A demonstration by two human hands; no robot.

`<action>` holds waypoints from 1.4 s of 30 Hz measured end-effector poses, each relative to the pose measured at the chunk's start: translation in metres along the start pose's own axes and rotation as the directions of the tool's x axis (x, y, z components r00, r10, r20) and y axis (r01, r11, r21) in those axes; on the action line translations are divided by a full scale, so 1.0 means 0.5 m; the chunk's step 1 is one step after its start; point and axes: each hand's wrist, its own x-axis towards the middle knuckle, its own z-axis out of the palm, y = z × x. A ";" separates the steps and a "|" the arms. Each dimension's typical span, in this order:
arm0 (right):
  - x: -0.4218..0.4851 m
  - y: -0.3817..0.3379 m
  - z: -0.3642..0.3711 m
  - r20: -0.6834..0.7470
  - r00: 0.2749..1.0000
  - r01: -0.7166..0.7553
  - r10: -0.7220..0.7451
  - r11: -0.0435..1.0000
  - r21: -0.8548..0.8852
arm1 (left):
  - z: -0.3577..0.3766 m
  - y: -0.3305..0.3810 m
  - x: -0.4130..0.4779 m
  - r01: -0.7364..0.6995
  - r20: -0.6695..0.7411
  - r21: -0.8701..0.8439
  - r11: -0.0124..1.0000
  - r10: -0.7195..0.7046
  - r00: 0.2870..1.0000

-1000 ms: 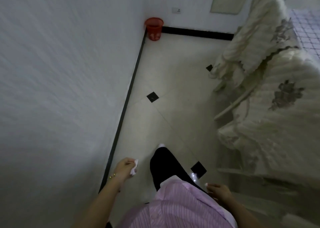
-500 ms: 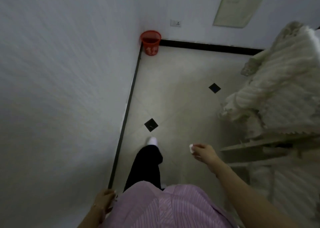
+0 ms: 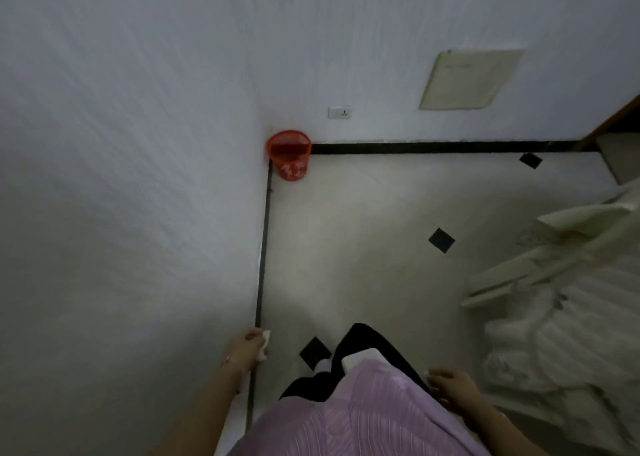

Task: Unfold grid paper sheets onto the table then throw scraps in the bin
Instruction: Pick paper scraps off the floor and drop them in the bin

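The left hand (image 3: 246, 349) is closed around a white scrap (image 3: 264, 344), which pokes out past the knuckles. The right hand (image 3: 449, 387) hangs curled by the hip with a speck of white at its fingertips; whether it grips a second scrap I cannot tell. The red bin (image 3: 289, 154) stands in the corner where the two walls meet, well ahead of both hands, its mouth open and facing up. No grid sheets show here. The step looks like carrying scraps to the bin. To do it well, walk right up to the bin, bring each hand over its mouth, and only then let go; light paper tossed from afar would likely drift onto the floor (image 3: 363, 233).
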 end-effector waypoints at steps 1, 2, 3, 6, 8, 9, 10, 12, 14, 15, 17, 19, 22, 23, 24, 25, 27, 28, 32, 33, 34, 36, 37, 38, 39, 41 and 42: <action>0.019 -0.035 0.003 -0.004 1.000 -0.008 0.008 1.000 0.020 | 0.012 0.068 0.030 -0.069 0.025 -0.001 0.998 0.069 0.997; 0.040 -0.071 0.006 -0.004 1.000 -0.015 0.015 0.999 0.034 | 0.027 0.131 0.058 -0.117 0.040 -0.002 0.993 0.117 0.992; 0.065 -0.111 0.009 -0.002 1.000 -0.021 0.021 0.999 0.034 | 0.039 0.190 0.084 -0.151 0.051 0.002 0.989 0.151 0.987; 0.147 -0.253 0.019 0.028 0.999 -0.019 0.018 1.000 0.016 | 0.073 0.317 0.177 -0.157 0.063 -0.011 0.988 0.157 0.986; 0.209 -0.362 0.021 0.031 1.000 -0.001 0.001 1.000 0.001 | 0.082 0.361 0.235 -0.072 0.056 -0.043 0.996 0.075 0.996; 0.236 -0.420 0.021 0.031 0.999 0.012 -0.011 1.000 -0.026 | 0.082 0.377 0.257 -0.012 0.046 -0.062 0.998 0.015 0.999; 0.260 -0.482 0.022 0.038 0.999 0.031 -0.029 0.998 -0.060 | 0.078 0.388 0.273 0.051 0.030 -0.076 0.996 -0.049 0.998; 0.297 -0.617 0.030 0.061 0.994 0.093 -0.087 0.990 -0.110 | 0.064 0.407 0.308 0.147 -0.013 -0.111 0.983 -0.149 0.989; 0.330 -0.763 0.047 0.068 0.985 0.165 -0.156 0.975 -0.146 | 0.042 0.435 0.338 0.223 -0.044 -0.132 0.966 -0.230 0.972; 0.339 -0.834 0.060 0.082 0.979 0.199 -0.188 0.967 -0.160 | 0.030 0.449 0.351 0.248 -0.065 -0.134 0.959 -0.258 0.964; 0.349 -0.968 0.094 0.132 0.961 0.263 -0.244 0.953 -0.148 | 0.005 0.480 0.369 0.308 -0.099 -0.147 0.940 -0.324 0.941; 0.362 -1.092 0.136 0.186 0.936 0.327 -0.300 0.934 -0.141 | -0.018 0.510 0.398 0.357 -0.128 -0.166 0.919 -0.379 0.917; 0.390 -1.245 0.205 0.249 0.913 0.368 -0.324 0.916 -0.159 | -0.041 0.571 0.458 0.435 -0.121 -0.202 0.878 -0.463 0.878; 0.405 -1.286 0.228 0.262 0.910 0.371 -0.321 0.914 -0.167 | -0.046 0.599 0.489 0.447 -0.116 -0.206 0.871 -0.475 0.872; 0.419 -1.324 0.250 0.270 0.909 0.371 -0.318 0.912 -0.174 | -0.049 0.635 0.518 0.453 -0.105 -0.217 0.865 -0.482 0.870; 0.433 -1.358 0.271 0.268 0.912 0.363 -0.309 0.914 -0.181 | -0.051 0.677 0.551 0.448 -0.101 -0.233 0.863 -0.480 0.872; 0.455 -1.418 0.313 0.240 0.933 0.311 -0.268 0.935 -0.167 | -0.056 0.781 0.616 0.408 -0.092 -0.237 0.882 -0.439 0.894; 0.465 -1.445 0.335 0.233 0.943 0.275 -0.237 0.950 -0.145 | -0.056 0.836 0.650 0.371 -0.078 -0.233 0.899 -0.397 0.914; 0.514 -1.548 0.421 0.248 0.962 0.123 -0.116 0.992 -0.012 | -0.054 1.062 0.792 0.183 -0.033 -0.205 0.961 -0.194 0.980; 0.527 -1.570 0.442 0.249 0.964 0.096 -0.097 0.995 0.016 | -0.053 1.108 0.830 0.152 -0.033 -0.219 0.964 -0.163 0.986; 0.542 -1.589 0.463 0.248 0.965 0.074 -0.083 0.996 0.045 | -0.051 1.145 0.865 0.134 -0.031 -0.229 0.964 -0.145 0.989; 0.564 -1.625 0.503 0.253 0.965 0.036 -0.061 0.994 0.103 | -0.049 1.203 0.926 0.137 -0.015 -0.251 0.958 -0.145 0.989; 0.571 -1.645 0.520 0.273 0.961 0.014 -0.051 0.990 0.137 | -0.046 1.230 0.946 0.140 -0.012 -0.267 0.954 -0.148 0.989; 0.579 -1.663 0.537 0.306 0.951 -0.018 -0.037 0.984 0.176 | -0.041 1.259 0.959 0.127 -0.014 -0.291 0.948 -0.136 0.991; 0.582 -1.683 0.550 0.347 0.938 -0.051 -0.021 0.979 0.198 | -0.034 1.288 0.966 0.114 -0.005 -0.315 0.942 -0.122 0.992; 0.597 -1.715 0.566 0.397 0.918 -0.070 -0.003 0.983 0.170 | -0.024 1.334 0.974 0.093 0.011 -0.339 0.936 -0.095 0.995; 0.602 -1.729 0.570 0.400 0.916 -0.053 -0.005 0.989 0.135 | -0.022 1.344 0.982 0.092 0.010 -0.335 0.938 -0.094 0.995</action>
